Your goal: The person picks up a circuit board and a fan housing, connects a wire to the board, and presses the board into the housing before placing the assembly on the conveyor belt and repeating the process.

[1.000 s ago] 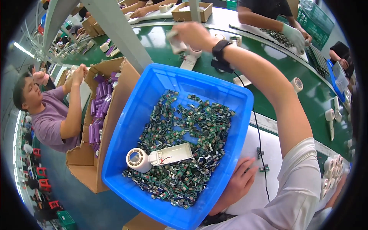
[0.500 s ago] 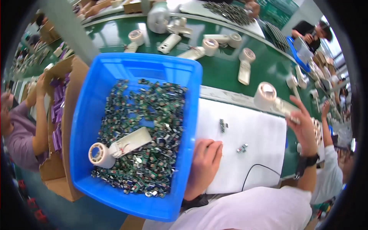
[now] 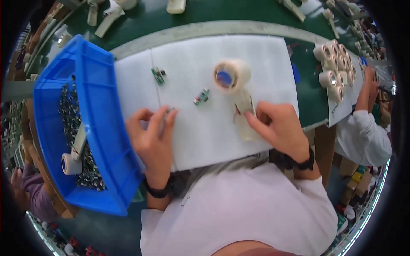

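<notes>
On the white mat [image 3: 205, 136], a cream plastic housing with a round hollow head [image 3: 232, 74] and an open handle, like a handheld fan's shell, lies toward the right. My right hand [image 3: 279, 128] grips its handle, thumb and fingers at the edge beside thin wires. My left hand [image 3: 151, 141] is over the mat's left part, fingertips drawn together at a small dark piece [image 3: 171, 109], mostly hidden and blurred. Two small green circuit boards lie beyond the hands: one board [image 3: 158, 75] farther left, another board [image 3: 201, 97] between that one and the housing.
A blue bin [image 3: 100, 128] of circuit boards stands left of the mat, another cream housing [image 3: 72, 164] inside it. More housings [image 3: 335, 64] are stacked at the right, near a co-worker's arm [image 3: 363, 94]. Several housings lie on the green table [image 3: 145, 21] at the back.
The view has swung right and down. My right hand has brought the housing from the far right onto the mat. My left hand has come away from the bin's side, its fingertips now together.
</notes>
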Demonstrator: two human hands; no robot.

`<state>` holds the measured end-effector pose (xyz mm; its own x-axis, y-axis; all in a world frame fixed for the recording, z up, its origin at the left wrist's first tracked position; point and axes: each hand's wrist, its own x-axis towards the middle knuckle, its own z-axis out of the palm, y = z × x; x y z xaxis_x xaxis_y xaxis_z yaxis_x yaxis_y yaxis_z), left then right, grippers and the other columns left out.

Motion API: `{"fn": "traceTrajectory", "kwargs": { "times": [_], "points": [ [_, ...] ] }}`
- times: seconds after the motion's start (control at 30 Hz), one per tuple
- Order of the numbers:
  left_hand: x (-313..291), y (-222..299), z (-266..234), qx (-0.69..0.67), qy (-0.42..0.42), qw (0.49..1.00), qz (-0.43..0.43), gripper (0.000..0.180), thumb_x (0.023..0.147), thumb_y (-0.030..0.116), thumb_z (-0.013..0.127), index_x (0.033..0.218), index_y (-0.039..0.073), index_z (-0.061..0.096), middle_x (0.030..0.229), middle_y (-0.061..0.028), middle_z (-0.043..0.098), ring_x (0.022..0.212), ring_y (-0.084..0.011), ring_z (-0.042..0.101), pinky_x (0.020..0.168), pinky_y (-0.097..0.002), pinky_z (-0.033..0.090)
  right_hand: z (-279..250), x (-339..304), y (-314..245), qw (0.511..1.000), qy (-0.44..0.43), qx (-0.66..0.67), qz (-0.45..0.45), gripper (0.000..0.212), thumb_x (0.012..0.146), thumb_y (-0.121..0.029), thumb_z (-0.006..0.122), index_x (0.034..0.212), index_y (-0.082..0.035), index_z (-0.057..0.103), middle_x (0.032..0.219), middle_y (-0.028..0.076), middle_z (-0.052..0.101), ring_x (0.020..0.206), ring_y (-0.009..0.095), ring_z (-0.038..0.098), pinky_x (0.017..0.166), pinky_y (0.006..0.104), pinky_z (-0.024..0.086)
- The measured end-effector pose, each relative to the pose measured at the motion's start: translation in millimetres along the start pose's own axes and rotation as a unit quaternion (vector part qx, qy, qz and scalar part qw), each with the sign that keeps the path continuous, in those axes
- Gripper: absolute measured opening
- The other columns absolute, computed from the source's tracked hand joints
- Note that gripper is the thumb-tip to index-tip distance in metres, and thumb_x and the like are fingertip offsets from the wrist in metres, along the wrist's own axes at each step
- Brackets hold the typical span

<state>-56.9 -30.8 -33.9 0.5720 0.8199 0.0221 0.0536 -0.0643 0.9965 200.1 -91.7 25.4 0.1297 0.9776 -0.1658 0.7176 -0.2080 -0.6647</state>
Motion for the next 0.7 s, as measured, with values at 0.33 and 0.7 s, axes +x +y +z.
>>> {"fn": "traceTrajectory", "kwargs": {
  "times": [0.33,0.7],
  "points": [
    [25,31,42,-0.011,-0.003,0.999,-0.05,0.028,0.088,-0.001,0.072,0.116,0.003,0.072,0.118,-0.0115,0.069,0.113,-0.0246,0.064,0.095,-0.036,0.053,6,8,15,0.993,0.067,-0.025,-0.089,0.013,0.088,-0.014,0.079,0.085,-0.005,0.07,0.061,0.004,0.059,0.05,0.015,0.056,0.047,0.0285,0.042],
    [39,22,48,-0.052,-0.026,0.996,-0.066,0.028,0.089,-0.003,0.071,0.117,0.002,0.072,0.116,-0.0117,0.07,0.11,-0.023,0.065,0.094,-0.0342,0.054,-3,36,33,0.923,0.044,-0.091,-0.371,0.037,0.079,-0.002,0.08,0.115,-0.011,0.075,0.08,0.002,0.065,0.064,0.019,0.063,0.054,0.0304,0.05]
  ]
}}
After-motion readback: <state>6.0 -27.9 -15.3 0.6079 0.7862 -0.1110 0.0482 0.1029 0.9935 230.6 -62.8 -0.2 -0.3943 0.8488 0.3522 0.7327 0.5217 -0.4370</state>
